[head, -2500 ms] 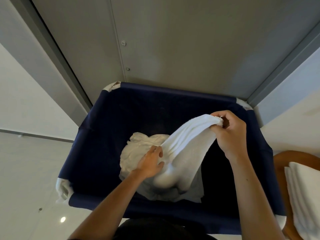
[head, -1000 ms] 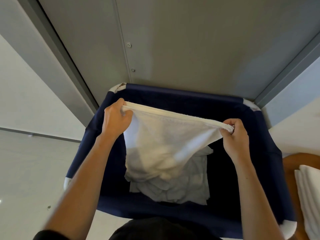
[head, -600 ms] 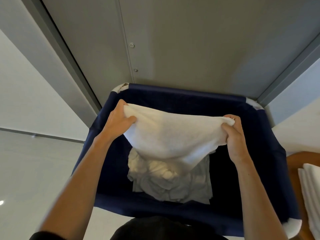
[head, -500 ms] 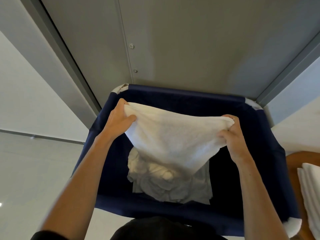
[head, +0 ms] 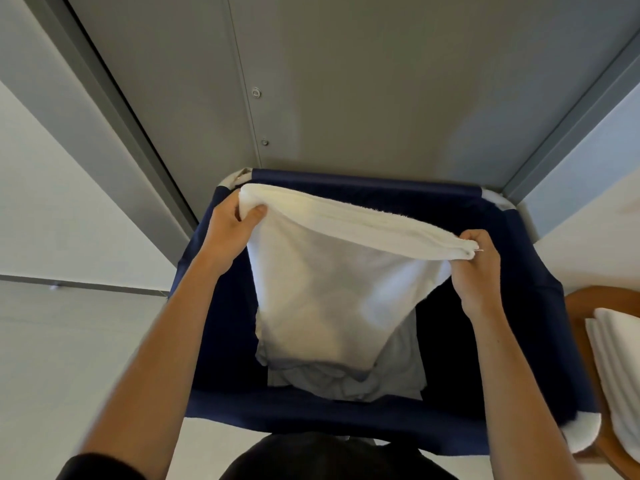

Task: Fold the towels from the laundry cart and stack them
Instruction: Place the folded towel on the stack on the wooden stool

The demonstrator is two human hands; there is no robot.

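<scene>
The towel (head: 332,289) has dropped from a bunched belly into a flat hanging sheet, its thick top edge now taut between the grips. The left hand (head: 235,223) and right hand (head: 474,268) each pinch a top corner. It looks soft, light and limp, so the corners are probably the best hold. Below the grips lie loose towels (head: 398,375) in the laundry cart (head: 363,183); beyond the right grip is the folded stack (head: 620,358).

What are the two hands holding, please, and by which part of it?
Both hold one white towel by its upper edge: the left hand pinches the left corner, the right hand the right corner.
</scene>
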